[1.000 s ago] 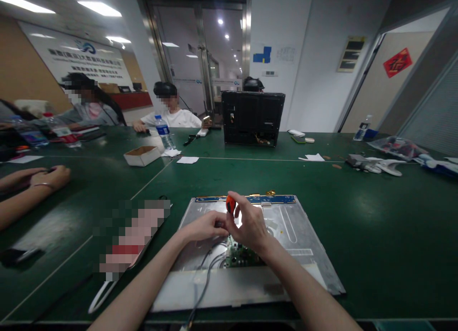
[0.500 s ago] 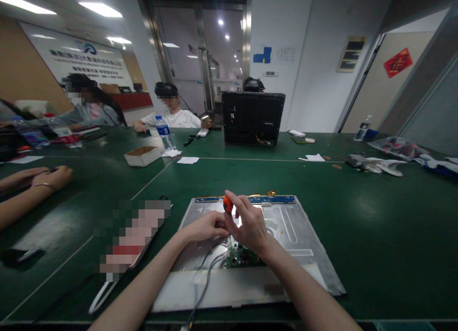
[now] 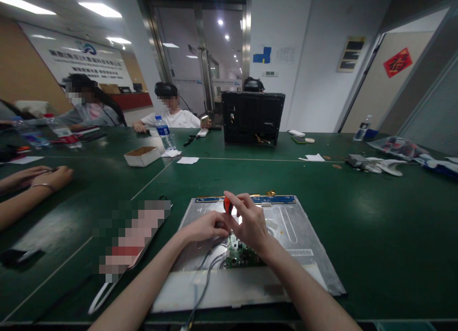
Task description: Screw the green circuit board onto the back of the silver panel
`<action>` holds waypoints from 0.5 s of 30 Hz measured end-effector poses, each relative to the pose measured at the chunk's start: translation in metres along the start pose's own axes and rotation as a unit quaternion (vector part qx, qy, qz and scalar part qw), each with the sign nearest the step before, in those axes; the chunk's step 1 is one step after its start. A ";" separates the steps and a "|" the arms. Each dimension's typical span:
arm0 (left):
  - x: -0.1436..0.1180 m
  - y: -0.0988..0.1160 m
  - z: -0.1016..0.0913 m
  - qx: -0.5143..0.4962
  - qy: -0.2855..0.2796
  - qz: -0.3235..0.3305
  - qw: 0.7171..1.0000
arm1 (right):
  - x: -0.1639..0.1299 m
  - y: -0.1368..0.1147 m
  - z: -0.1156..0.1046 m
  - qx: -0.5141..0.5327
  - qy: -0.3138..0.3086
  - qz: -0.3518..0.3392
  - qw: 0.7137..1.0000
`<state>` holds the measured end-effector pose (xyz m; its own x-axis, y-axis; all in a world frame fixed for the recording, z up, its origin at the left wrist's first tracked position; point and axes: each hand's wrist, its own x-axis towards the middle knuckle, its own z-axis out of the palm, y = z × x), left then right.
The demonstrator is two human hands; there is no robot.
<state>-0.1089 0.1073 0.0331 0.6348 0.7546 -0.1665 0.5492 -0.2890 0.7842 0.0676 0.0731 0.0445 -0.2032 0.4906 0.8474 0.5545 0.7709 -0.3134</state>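
A bare metal monitor panel lies face down on the green table in front of me. A small green circuit board sits on it near its middle, with grey cables running off toward me. My right hand grips a screwdriver with an orange handle, held upright over the board. My left hand rests on the panel right beside the screwdriver's shaft, fingertips pinched at it. The screwdriver's tip is hidden behind my hands.
A black monitor casing stands upright further back. A small cardboard box, a water bottle and papers lie at the left. Another person's hands rest at the left edge. Two people sit across the table. Loose parts lie at the right.
My right hand's fingers have shifted around the orange handle, which now shows less and sits slightly lower and left. My left hand stays in place.
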 end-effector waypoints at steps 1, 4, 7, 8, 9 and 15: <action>0.000 0.000 0.000 0.000 0.005 0.000 1.000 | 0.000 0.000 0.000 0.000 -0.004 -0.004 1.000; 0.001 -0.001 0.000 -0.007 0.003 0.016 1.000 | 0.000 -0.002 -0.001 0.012 -0.018 -0.017 1.000; 0.002 -0.002 0.000 -0.021 -0.017 0.027 0.999 | -0.001 -0.002 0.000 0.029 -0.019 -0.018 0.999; 0.002 -0.002 0.000 -0.021 -0.018 0.027 0.999 | -0.001 -0.002 0.000 0.034 -0.019 -0.017 0.999; 0.002 -0.002 0.000 -0.018 -0.015 0.027 0.999 | -0.002 -0.001 0.000 0.037 -0.019 -0.017 0.999; 0.000 -0.003 0.000 0.004 0.013 0.020 1.000 | -0.002 0.002 0.001 0.011 -0.011 -0.002 1.000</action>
<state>-0.1104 0.1084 0.0301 0.6425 0.7570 -0.1192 0.5272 -0.3237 0.7857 0.0681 0.0739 0.0419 -0.2235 0.4961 0.8390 0.5355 0.7817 -0.3196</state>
